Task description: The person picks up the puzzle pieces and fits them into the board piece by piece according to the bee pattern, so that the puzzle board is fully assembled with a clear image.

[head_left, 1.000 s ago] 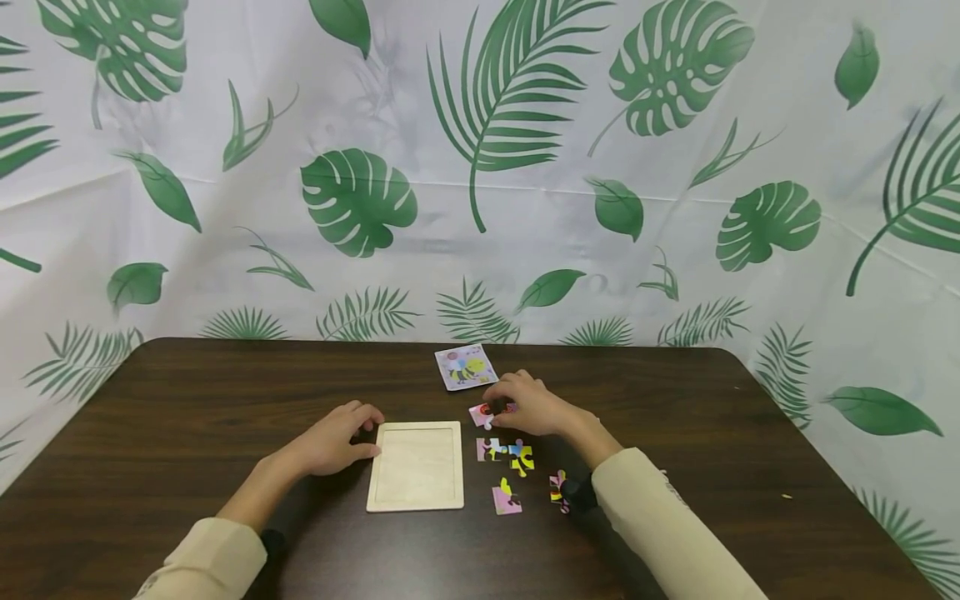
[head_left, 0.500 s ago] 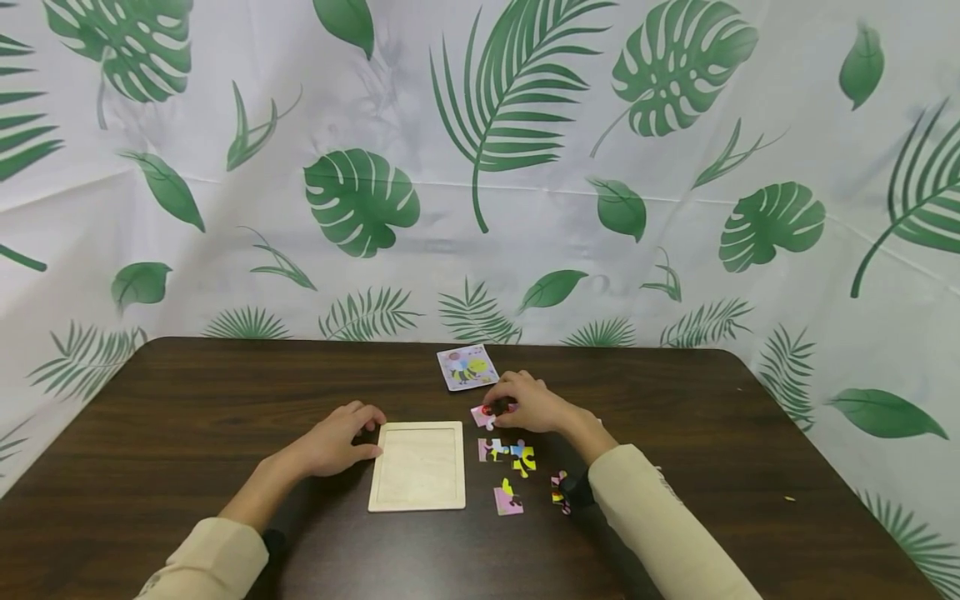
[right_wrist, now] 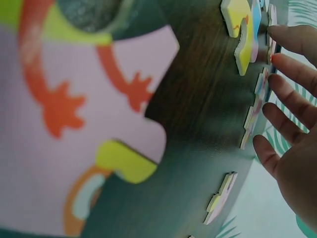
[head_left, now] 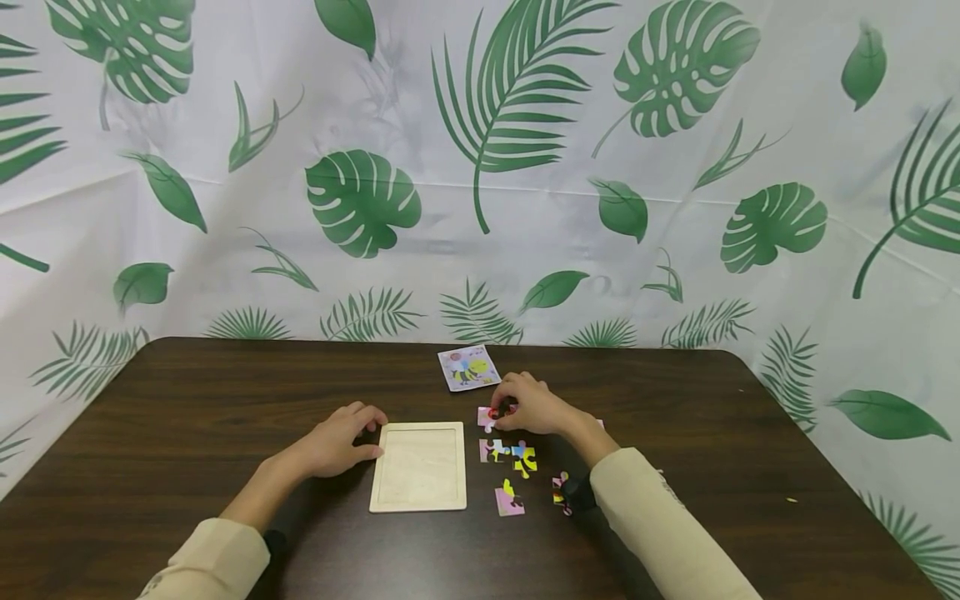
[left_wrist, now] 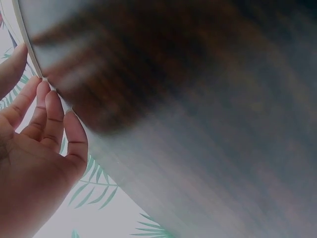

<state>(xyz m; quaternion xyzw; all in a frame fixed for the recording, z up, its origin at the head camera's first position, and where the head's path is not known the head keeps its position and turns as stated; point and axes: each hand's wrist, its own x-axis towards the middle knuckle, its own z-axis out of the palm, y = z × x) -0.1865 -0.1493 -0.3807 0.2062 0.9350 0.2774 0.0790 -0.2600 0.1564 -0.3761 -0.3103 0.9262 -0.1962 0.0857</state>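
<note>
In the head view, my left hand (head_left: 337, 440) touches the left edge of a pale wooden puzzle tray (head_left: 418, 510) with thumb and fingertips. The tray's recess holds no pieces. The left wrist view shows that hand's fingers (left_wrist: 53, 116) fairly straight against the tray's rim. To the right of the tray, my right hand (head_left: 534, 405) pinches a pink puzzle piece (head_left: 486, 415) with red on it, low over the table. The fingers partly cover it. Below lie a bee-patterned piece (head_left: 491, 451), a yellow and blue piece (head_left: 524, 458) and a pink and yellow piece (head_left: 510, 500).
A picture card with a bee (head_left: 468, 369) lies behind the right hand. Another puzzle piece (head_left: 561, 492) sits beside the right wrist; it looms large in the right wrist view. The dark wooden table (head_left: 225, 392) ends at a leaf-print cloth (head_left: 525, 250).
The pink piece under my right hand has shifted slightly right and turned a little. My left hand and the tray hold their places; the whole head view drifts slightly.
</note>
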